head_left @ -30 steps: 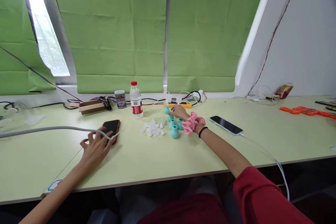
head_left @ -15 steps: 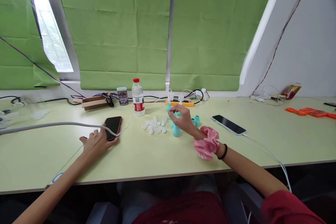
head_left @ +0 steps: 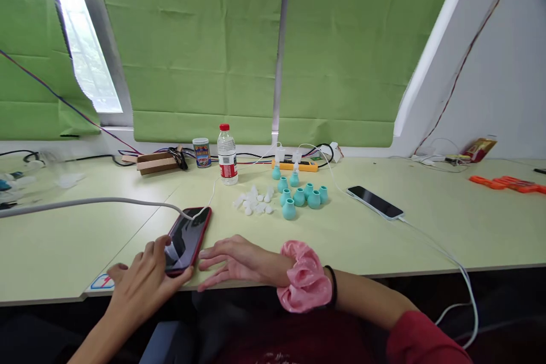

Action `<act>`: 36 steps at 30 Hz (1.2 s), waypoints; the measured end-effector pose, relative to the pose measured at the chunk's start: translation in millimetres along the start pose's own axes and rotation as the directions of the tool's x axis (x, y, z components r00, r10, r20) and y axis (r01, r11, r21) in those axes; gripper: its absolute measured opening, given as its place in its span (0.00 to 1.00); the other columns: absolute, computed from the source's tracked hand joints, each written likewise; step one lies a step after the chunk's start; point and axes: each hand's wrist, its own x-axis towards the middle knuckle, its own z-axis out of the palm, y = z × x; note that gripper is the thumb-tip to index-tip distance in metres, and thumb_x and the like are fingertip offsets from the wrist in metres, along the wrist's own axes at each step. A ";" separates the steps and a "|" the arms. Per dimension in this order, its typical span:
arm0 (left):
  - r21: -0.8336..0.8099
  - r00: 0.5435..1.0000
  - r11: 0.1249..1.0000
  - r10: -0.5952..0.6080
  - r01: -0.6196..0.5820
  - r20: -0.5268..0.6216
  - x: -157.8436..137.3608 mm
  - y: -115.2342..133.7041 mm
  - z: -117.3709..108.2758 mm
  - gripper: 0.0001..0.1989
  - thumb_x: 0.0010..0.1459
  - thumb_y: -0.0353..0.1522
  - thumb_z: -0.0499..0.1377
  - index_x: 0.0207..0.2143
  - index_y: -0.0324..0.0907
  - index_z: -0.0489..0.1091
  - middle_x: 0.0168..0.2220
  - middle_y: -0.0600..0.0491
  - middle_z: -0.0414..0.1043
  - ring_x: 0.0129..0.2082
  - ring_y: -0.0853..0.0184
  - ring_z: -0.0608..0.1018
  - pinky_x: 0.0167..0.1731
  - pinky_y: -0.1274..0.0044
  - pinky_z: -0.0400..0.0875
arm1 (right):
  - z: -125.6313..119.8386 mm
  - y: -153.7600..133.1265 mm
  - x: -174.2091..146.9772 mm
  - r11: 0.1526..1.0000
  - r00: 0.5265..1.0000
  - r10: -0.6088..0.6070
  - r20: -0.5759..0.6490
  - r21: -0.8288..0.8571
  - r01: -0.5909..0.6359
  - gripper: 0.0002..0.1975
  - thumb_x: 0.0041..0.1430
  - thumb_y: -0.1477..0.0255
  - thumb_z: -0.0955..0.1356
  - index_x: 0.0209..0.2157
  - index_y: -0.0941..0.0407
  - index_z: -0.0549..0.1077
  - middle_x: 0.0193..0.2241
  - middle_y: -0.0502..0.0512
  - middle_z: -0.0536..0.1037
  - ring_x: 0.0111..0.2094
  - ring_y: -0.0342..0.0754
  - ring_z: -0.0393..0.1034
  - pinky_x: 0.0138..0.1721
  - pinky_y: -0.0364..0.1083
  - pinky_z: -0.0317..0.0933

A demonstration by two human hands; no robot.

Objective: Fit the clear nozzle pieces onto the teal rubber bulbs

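Observation:
A dark smartphone (head_left: 195,232) in a red case lies tilted at the table's front edge, a white cable crossing its top. My left hand (head_left: 145,278) grips its lower part, with fingers at the left side and the thumb at the near end. Beside its right edge is my right hand (head_left: 239,261), fingers apart and holding nothing, a pink scrunchie (head_left: 305,277) on that wrist. Beyond the hands stand several small teal round-bodied pots (head_left: 289,210). The two rearmost have translucent white pieces in their necks. A loose pile of translucent white pieces (head_left: 256,202) lies left of them.
A water bottle (head_left: 227,159) with a red cap and a can (head_left: 202,153) stand at the back. Behind the pots is an orange power strip (head_left: 309,166). Another phone (head_left: 375,202) lies right, with a cable attached. A grey cable (head_left: 94,201) crosses the left side.
My left hand has drawn the phone towards the front edge. My right hand has left the teal pots and come down left beside the phone, its fingers now spread.

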 end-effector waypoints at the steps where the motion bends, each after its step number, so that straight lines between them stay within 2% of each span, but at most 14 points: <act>1: 0.014 1.000 1.000 -0.001 0.001 0.004 -9.8 2.8 -1.4 0.27 0.45 0.48 0.48 0.43 0.39 0.55 0.42 0.41 0.65 0.40 0.48 0.69 0.36 0.58 0.54 | 5.6 4.8 -1.0 0.999 0.999 -0.001 -0.037 0.034 0.002 0.20 0.34 0.72 0.73 0.30 0.61 0.64 0.22 0.51 0.70 0.24 0.44 0.70 0.28 0.45 0.66; 3: -0.001 1.000 1.000 0.010 -0.010 0.000 -26.8 8.5 -3.0 0.27 0.44 0.48 0.49 0.42 0.40 0.54 0.40 0.42 0.67 0.40 0.50 0.70 0.36 0.60 0.54 | 14.8 18.5 -4.5 0.996 0.991 0.019 -0.131 0.093 -0.007 0.26 0.32 0.72 0.73 0.35 0.60 0.61 0.23 0.50 0.71 0.20 0.43 0.69 0.25 0.44 0.65; 6: -0.044 0.998 0.998 0.046 -0.048 -0.047 -47.3 19.3 -1.4 0.26 0.42 0.48 0.49 0.40 0.41 0.55 0.38 0.43 0.68 0.37 0.51 0.71 0.32 0.63 0.56 | 24.4 44.5 -9.3 0.985 0.989 0.047 -0.142 0.168 -0.023 0.32 0.31 0.73 0.73 0.41 0.57 0.59 0.27 0.51 0.73 0.21 0.46 0.69 0.23 0.47 0.65; 8: -0.067 0.994 0.994 0.077 -0.083 -0.080 -59.0 28.3 3.5 0.26 0.40 0.48 0.51 0.39 0.41 0.57 0.36 0.43 0.69 0.36 0.51 0.71 0.30 0.63 0.57 | 28.3 60.2 -10.3 0.968 0.976 -0.031 -0.214 0.236 0.083 0.32 0.30 0.77 0.73 0.41 0.56 0.60 0.30 0.51 0.73 0.27 0.46 0.70 0.27 0.47 0.65; 11: -0.095 0.976 0.980 0.157 -0.173 -0.150 -74.6 41.7 15.6 0.25 0.37 0.45 0.54 0.37 0.41 0.59 0.38 0.42 0.67 0.35 0.50 0.71 0.30 0.62 0.57 | 27.7 75.4 -12.1 0.936 0.899 -0.130 -0.419 0.246 0.250 0.31 0.27 0.81 0.72 0.40 0.57 0.64 0.30 0.51 0.74 0.32 0.47 0.69 0.33 0.44 0.63; 14: -0.325 0.970 0.925 0.138 -0.198 -0.199 -85.6 53.9 27.1 0.28 0.38 0.44 0.56 0.42 0.42 0.56 0.43 0.40 0.63 0.40 0.50 0.68 0.34 0.60 0.56 | 16.3 77.8 -22.2 0.936 0.860 -0.174 -0.480 0.191 0.296 0.32 0.24 0.80 0.74 0.38 0.59 0.65 0.30 0.53 0.75 0.34 0.49 0.69 0.36 0.45 0.62; 16: -0.643 0.988 0.756 0.027 -0.120 -0.152 -86.6 62.4 30.4 0.30 0.43 0.45 0.53 0.47 0.44 0.50 0.45 0.41 0.60 0.42 0.52 0.67 0.37 0.63 0.58 | 5.1 72.6 -34.2 0.928 0.857 -0.167 -0.489 0.216 0.304 0.31 0.26 0.73 0.75 0.39 0.58 0.66 0.32 0.53 0.75 0.35 0.50 0.69 0.37 0.46 0.62; 18: -0.896 0.999 0.441 -0.033 0.041 0.029 -80.2 71.9 29.2 0.29 0.49 0.46 0.48 0.51 0.47 0.44 0.44 0.44 0.61 0.42 0.56 0.68 0.34 0.68 0.61 | -5.5 63.6 -47.4 0.910 0.886 -0.109 -0.451 0.314 0.272 0.29 0.34 0.60 0.72 0.40 0.58 0.67 0.33 0.55 0.75 0.35 0.52 0.69 0.36 0.49 0.62; 20: -0.974 0.983 0.167 0.076 0.156 0.170 -67.7 82.2 24.5 0.32 0.49 0.47 0.48 0.53 0.46 0.43 0.43 0.46 0.63 0.39 0.59 0.70 0.36 0.70 0.62 | -13.7 53.8 -58.0 0.887 0.927 -0.123 -0.354 0.379 0.263 0.29 0.42 0.52 0.66 0.41 0.59 0.68 0.35 0.57 0.75 0.37 0.53 0.69 0.36 0.51 0.62; 22: -0.962 0.938 0.015 0.221 0.272 0.268 -53.3 93.3 18.4 0.34 0.47 0.45 0.52 0.54 0.44 0.45 0.44 0.46 0.64 0.41 0.59 0.69 0.39 0.71 0.62 | -19.6 46.1 -64.0 0.886 0.926 -0.179 -0.333 0.355 0.299 0.28 0.45 0.53 0.65 0.42 0.59 0.68 0.36 0.58 0.74 0.38 0.52 0.68 0.38 0.50 0.62; 24: -0.941 0.904 -0.025 0.288 0.338 0.317 -41.6 104.6 13.1 0.30 0.49 0.42 0.53 0.53 0.43 0.50 0.47 0.47 0.63 0.45 0.59 0.67 0.42 0.72 0.61 | -24.3 41.6 -65.3 0.907 0.899 -0.192 -0.392 0.279 0.315 0.26 0.46 0.56 0.66 0.42 0.59 0.67 0.35 0.57 0.75 0.36 0.51 0.69 0.38 0.49 0.62; 28: -0.944 0.940 -0.105 0.178 0.311 0.290 -32.6 121.6 10.0 0.25 0.52 0.43 0.50 0.51 0.45 0.53 0.49 0.50 0.61 0.43 0.60 0.69 0.36 0.74 0.67 | -30.9 37.4 -63.2 0.948 0.878 -0.197 -0.437 0.143 0.284 0.27 0.42 0.59 0.69 0.43 0.58 0.65 0.33 0.57 0.75 0.34 0.52 0.70 0.36 0.50 0.63; 33: -0.964 0.958 -0.084 0.158 0.253 0.238 -34.2 123.6 12.9 0.18 0.52 0.40 0.51 0.45 0.45 0.56 0.47 0.52 0.64 0.43 0.63 0.69 0.36 0.77 0.67 | -31.2 35.0 -65.3 0.941 0.881 -0.290 -0.375 0.055 0.333 0.30 0.34 0.68 0.74 0.42 0.57 0.65 0.36 0.55 0.74 0.36 0.51 0.70 0.40 0.50 0.62; 36: -0.965 0.960 -0.057 0.133 0.258 0.249 -35.5 121.2 13.8 0.18 0.51 0.37 0.52 0.45 0.46 0.56 0.47 0.54 0.63 0.45 0.64 0.68 0.39 0.78 0.67 | -29.1 36.5 -65.4 0.934 0.868 -0.290 -0.402 0.078 0.349 0.28 0.36 0.68 0.73 0.42 0.57 0.65 0.37 0.55 0.74 0.36 0.51 0.70 0.40 0.50 0.62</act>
